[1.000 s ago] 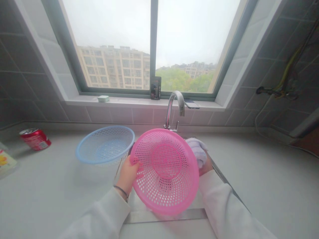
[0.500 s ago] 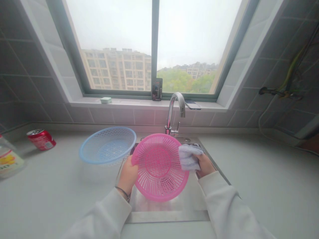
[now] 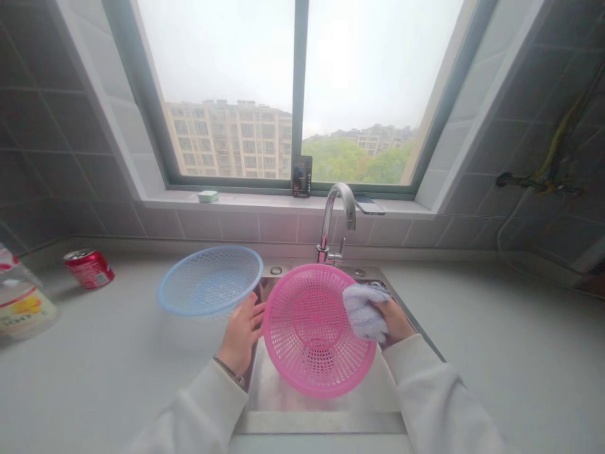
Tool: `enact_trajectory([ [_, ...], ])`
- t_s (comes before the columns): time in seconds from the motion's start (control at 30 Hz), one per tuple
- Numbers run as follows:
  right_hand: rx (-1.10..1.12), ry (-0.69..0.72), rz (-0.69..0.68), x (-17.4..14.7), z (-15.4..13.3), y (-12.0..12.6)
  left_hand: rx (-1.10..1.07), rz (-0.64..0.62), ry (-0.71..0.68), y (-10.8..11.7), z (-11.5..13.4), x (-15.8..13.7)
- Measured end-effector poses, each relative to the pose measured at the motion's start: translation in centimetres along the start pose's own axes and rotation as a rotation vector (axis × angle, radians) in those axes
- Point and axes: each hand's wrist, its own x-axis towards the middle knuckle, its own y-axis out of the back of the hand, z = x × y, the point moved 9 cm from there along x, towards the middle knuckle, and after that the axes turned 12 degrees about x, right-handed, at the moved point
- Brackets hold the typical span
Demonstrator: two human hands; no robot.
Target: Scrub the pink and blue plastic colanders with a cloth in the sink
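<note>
A pink plastic colander (image 3: 317, 321) is held tilted over the steel sink (image 3: 326, 422), its inside facing me. My right hand (image 3: 396, 320) grips a pale, whitish cloth (image 3: 365, 310) and presses it on the colander's right rim; those fingers are partly hidden by the cloth. At the left rim, my left hand (image 3: 242, 334) has its fingers spread and extended, close to or just touching the edge. Beyond that hand, a light blue colander (image 3: 212, 284) sits on the counter, left of the sink.
A chrome faucet (image 3: 336, 214) rises behind the sink. At far left are a red can (image 3: 89, 268) and a labelled bottle (image 3: 23, 302). The windowsill bears a green block (image 3: 208, 197), a dark package (image 3: 302, 176) and a flat device (image 3: 371, 205).
My left hand has loosened from the pink colander's rim, and its fingers have opened out. The colander has shifted slightly right and down, with the cloth still at its right edge.
</note>
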Motion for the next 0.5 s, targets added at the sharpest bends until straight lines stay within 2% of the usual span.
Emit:
enact_trajectory([
  [0.07, 0.094, -0.062, -0.024, 0.0, 0.4, -0.2, -0.086, 0.051, 0.053, 0.8, 0.2, 0.1],
  [0.17, 0.180, -0.066, -0.085, -0.1, 0.4, -0.7, -0.148, 0.125, 0.108, 2.0, 0.7, 0.2],
  [0.33, 0.332, -0.145, -0.184, -0.3, 1.2, -2.1, -0.202, 0.116, 0.162, 2.4, 1.1, 0.3],
  [0.5, 0.538, -0.182, -0.360, -0.5, 1.4, -4.3, -0.241, 0.156, 0.152, 2.7, 1.4, 0.2],
])
